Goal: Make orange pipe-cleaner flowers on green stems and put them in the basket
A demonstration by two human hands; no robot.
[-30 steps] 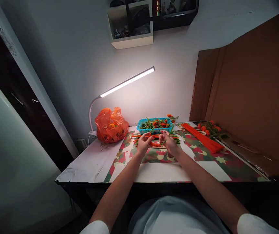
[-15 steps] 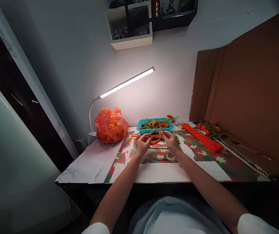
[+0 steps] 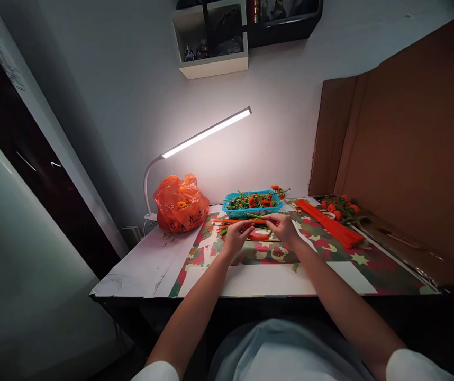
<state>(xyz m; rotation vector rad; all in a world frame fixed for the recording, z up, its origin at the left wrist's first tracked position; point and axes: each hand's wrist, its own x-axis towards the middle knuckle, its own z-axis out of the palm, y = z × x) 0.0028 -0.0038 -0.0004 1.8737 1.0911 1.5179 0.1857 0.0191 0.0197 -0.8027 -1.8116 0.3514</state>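
Observation:
Over the middle of the table my left hand is closed in a pinch on a fuzzy green and orange pipe cleaner. Its orange part curves down between my hands. My right hand pinches the green part, which now lies almost level between the fingertips. The exact grip points are too small to make out. Beneath and behind the hands lie several orange and green pipe cleaners. Just beyond them stands a blue basket of orange flowers with green stems.
An orange plastic bag sits at the left under a lit desk lamp. To the right lie a bundle of orange pipe cleaners and loose orange flowers. A cardboard sheet stands along the right side; a shelf hangs above.
The green part first stood steeply at my right hand and has swung down toward the left, nearly level. My right hand has turned and shifted slightly right; the left has barely moved.

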